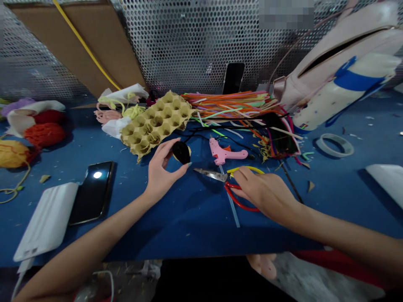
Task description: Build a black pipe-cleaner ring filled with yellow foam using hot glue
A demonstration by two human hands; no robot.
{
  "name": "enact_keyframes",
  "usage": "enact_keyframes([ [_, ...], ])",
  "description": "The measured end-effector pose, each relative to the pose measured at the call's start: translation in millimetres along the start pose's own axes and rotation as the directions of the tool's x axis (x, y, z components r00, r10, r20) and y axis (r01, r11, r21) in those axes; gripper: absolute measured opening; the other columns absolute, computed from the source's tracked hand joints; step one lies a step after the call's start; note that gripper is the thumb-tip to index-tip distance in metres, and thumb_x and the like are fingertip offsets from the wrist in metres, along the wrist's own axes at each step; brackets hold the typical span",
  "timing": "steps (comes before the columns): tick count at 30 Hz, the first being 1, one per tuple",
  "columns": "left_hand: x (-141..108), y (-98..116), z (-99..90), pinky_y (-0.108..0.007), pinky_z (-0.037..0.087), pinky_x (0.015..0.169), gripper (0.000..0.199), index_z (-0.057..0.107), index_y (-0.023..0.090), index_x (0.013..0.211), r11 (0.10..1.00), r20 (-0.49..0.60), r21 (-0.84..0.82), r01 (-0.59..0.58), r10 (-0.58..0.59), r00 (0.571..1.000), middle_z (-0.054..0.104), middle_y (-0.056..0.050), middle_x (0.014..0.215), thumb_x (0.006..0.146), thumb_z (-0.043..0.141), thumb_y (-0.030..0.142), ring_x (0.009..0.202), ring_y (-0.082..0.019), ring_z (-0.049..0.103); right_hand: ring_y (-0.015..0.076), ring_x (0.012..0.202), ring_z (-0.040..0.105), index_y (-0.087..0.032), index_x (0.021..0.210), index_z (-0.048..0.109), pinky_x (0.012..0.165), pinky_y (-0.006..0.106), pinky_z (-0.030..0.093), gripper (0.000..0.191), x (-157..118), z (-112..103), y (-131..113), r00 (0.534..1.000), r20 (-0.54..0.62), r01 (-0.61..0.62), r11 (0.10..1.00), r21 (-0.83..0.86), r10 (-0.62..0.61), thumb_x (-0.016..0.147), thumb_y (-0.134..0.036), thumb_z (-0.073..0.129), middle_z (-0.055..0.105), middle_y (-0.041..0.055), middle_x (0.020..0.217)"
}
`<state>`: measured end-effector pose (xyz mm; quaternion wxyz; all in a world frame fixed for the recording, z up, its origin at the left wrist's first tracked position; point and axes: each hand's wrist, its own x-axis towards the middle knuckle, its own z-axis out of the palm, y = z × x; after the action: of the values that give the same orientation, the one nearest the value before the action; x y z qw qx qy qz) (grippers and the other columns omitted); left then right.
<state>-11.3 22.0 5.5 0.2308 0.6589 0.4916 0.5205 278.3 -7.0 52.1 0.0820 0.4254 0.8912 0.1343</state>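
Mid-frame, left hand [163,170] pinches black oval piece [181,152] between thumb and fingertips. Right hand [261,193] has fingers curled over scissors [210,174] at the handles, grip unclear; blades closed. Pink glue gun [222,152] lies just beyond, untouched. Nothing visibly attached to piece.

one left hand [165,170] and one right hand [264,195] are working over one black oval [181,152] and one scissors [210,175]
two phones [91,193] [233,78], one glue gun [225,152], one egg tray [155,119], one tape roll [334,145] and three yarn balls [44,134] [48,117] [12,154] are sitting around them
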Motion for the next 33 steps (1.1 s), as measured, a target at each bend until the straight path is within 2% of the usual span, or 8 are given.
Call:
enact_keyframes([
  [7,0.7,-0.7,-0.9,-0.047,0.055,0.113,0.061,0.063,0.025,0.140,1.000,-0.013,0.001,-0.030,0.030,0.999,0.062,-0.012,0.140,0.082,0.081,0.034,0.132,-0.028,0.063,0.0189,0.061,0.066,-0.014,0.094,0.065,0.050,0.030,0.011,0.020,0.7,0.2,1.4,0.999,0.037,0.000,1.000,-0.012,0.001,0.104,-0.031,0.060,0.071,0.0073,0.090],
  [13,0.2,-2.7,-0.4,-0.048,0.056,0.113,0.061,0.063,0.026,0.140,1.000,-0.005,-0.002,-0.023,0.023,1.000,0.063,-0.011,0.139,0.083,0.080,0.033,0.131,-0.028,0.064,0.0191,0.063,0.067,-0.014,0.096,0.064,0.051,0.030,0.011,0.018,-2.8,1.3,4.7,1.000,0.018,0.011,1.000,-0.009,-0.010,0.104,-0.029,0.057,0.070,0.0071,0.090],
  [20,-1.2,0.3,-0.2,-0.044,0.056,0.113,0.060,0.062,0.025,0.141,1.000,0.016,-0.005,-0.019,0.019,1.000,0.063,-0.011,0.140,0.084,0.079,0.032,0.132,-0.028,0.064,0.0192,0.064,0.068,-0.014,0.096,0.065,0.050,0.030,0.012,0.022,0.3,-3.0,1.2,0.997,0.078,-0.023,1.000,0.004,0.023,0.102,-0.036,0.065,0.072,0.0078,0.094],
  [33,-0.5,-4.8,0.3,-0.048,0.055,0.115,0.061,0.063,0.027,0.141,0.998,0.013,-0.038,-0.042,0.042,0.999,0.063,-0.010,0.138,0.083,0.081,0.029,0.131,-0.027,0.064,0.0196,0.064,0.067,-0.015,0.098,0.067,0.050,0.030,0.013,0.022,-0.5,0.1,6.9,0.999,0.051,0.012,1.000,0.020,-0.013,0.100,-0.036,0.069,0.073,0.0079,0.092],
])
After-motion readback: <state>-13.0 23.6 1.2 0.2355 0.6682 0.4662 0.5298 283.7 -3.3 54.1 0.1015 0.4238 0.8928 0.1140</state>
